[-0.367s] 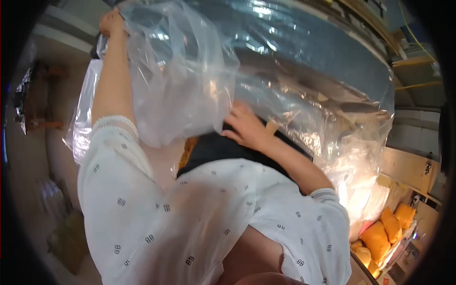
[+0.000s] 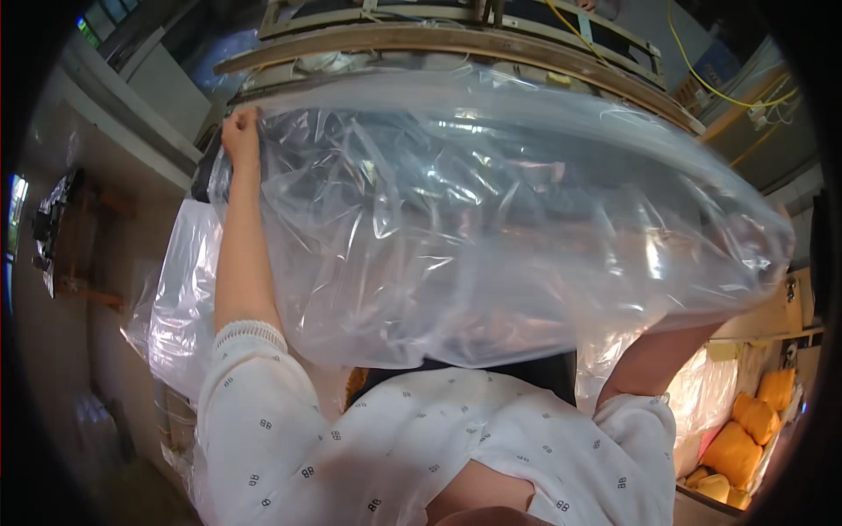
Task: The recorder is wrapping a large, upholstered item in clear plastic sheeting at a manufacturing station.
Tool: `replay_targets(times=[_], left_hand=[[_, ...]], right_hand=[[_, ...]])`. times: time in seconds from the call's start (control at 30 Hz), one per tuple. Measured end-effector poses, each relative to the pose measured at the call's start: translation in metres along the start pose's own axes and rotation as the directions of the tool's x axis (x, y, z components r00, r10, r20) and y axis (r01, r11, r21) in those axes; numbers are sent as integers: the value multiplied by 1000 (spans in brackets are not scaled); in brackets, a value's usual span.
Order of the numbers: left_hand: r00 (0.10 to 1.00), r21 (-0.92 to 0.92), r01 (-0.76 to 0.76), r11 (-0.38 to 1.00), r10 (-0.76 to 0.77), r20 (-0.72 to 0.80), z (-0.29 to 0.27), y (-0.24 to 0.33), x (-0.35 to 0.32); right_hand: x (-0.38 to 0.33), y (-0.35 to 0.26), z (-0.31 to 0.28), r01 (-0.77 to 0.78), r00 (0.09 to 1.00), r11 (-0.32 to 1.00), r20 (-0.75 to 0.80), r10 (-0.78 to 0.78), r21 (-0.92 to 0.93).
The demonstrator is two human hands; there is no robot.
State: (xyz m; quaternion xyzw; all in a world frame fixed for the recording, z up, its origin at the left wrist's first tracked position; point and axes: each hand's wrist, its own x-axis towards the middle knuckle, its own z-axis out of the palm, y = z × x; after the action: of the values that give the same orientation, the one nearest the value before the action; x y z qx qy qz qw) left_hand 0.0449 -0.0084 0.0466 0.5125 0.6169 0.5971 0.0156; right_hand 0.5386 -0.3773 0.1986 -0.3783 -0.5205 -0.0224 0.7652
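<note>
A large clear plastic sheet or bag (image 2: 456, 263) spreads across in front of me, creased and shiny on its left half and smoother on the right. My left hand (image 2: 241, 131) is closed on its far left corner, fingers pinched together. At the far right end, my right hand (image 2: 752, 235) shows only dimly through the film, its forearm passing beneath the near edge. Its fingers are blurred and veiled, so their pose is unclear. The sheet's near edge hangs close to my waist, over a dark garment or cloth (image 2: 526, 375).
Beyond the sheet run a long wooden rail (image 2: 456, 37) and a slatted frame with yellow cords (image 2: 702, 83). More clear plastic (image 2: 184, 289) hangs at the left. Orange bundles (image 2: 732, 451) lie at the lower right beside brightly lit plastic.
My right hand has swept from near my waist to the far right, and the plastic has spread wide with it. My left hand keeps its grip; the view has shifted.
</note>
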Motion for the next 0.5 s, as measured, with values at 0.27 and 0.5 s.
replay_targets(times=[0.27, 0.5], left_hand=[[987, -138, 58, 989, -36, 158, 17, -24, -1], [999, 22, -28, 999, 28, 17, 0, -27, 1]], right_hand=[[-183, 25, 45, -205, 847, 975, 484, 222, -88], [-144, 79, -65, -391, 861, 907, -286, 420, 154]])
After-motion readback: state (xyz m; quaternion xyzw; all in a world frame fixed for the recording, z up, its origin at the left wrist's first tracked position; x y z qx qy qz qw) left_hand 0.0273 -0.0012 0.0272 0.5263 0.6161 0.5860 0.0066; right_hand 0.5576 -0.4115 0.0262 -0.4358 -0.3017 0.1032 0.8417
